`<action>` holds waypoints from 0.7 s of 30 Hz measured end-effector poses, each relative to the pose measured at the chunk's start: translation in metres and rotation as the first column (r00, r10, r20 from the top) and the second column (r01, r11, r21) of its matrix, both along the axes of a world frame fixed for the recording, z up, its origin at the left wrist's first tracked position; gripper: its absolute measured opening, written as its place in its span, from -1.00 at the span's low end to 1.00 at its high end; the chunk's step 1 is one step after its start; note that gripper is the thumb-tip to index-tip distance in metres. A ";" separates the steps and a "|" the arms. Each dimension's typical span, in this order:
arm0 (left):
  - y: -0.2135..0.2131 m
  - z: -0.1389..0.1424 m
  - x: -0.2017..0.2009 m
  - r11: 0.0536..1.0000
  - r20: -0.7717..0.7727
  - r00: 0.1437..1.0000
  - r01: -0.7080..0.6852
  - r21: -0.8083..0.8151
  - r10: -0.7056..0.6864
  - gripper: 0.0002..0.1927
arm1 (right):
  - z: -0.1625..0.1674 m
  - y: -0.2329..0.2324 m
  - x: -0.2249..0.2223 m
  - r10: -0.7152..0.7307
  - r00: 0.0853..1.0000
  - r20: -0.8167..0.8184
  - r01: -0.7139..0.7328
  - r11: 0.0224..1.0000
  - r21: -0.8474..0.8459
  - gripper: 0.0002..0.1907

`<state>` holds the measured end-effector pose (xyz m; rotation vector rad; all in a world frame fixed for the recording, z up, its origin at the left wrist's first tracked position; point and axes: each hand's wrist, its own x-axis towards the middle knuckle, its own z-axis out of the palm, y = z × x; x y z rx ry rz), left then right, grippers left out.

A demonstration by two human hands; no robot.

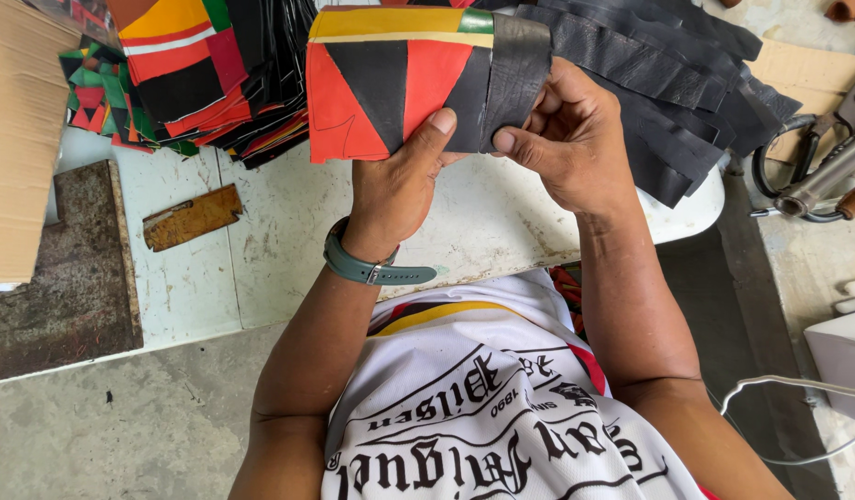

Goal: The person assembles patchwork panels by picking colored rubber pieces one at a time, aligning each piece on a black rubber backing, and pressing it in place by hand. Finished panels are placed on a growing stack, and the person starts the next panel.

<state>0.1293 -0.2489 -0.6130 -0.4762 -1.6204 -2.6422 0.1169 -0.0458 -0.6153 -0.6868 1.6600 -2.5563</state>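
Two hands at upper centre: left hand [399, 185] and right hand [566, 139], fingers [438, 123] clamped on red-black patchwork piece [390, 88] with black strip [515, 69], above white surface [261, 241].

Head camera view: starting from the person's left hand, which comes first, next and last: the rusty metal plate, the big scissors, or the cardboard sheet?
From the left hand:
1. Rusty metal plate, lying on the white table to the hand's left.
2. Big scissors, far off at the right edge, past the right hand.
3. Cardboard sheet, at the far left edge.
The scissors and the cardboard are nearly too close to call.
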 end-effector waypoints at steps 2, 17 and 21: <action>-0.002 0.000 0.001 0.996 0.005 1.000 -0.023 -0.084 0.024 -0.64 | 0.001 0.000 0.000 0.013 0.999 0.029 -0.012 1.000 -0.020 -0.52; 0.005 -0.001 -0.001 0.998 -0.041 0.999 -0.006 -0.061 0.003 -0.64 | -0.006 -0.003 0.001 0.034 0.982 0.186 -0.010 0.991 -0.133 -0.71; 0.005 0.000 -0.003 1.000 0.066 0.998 -0.011 0.029 0.009 -0.63 | -0.009 -0.008 -0.001 0.059 0.980 0.189 -0.027 0.985 -0.170 -0.78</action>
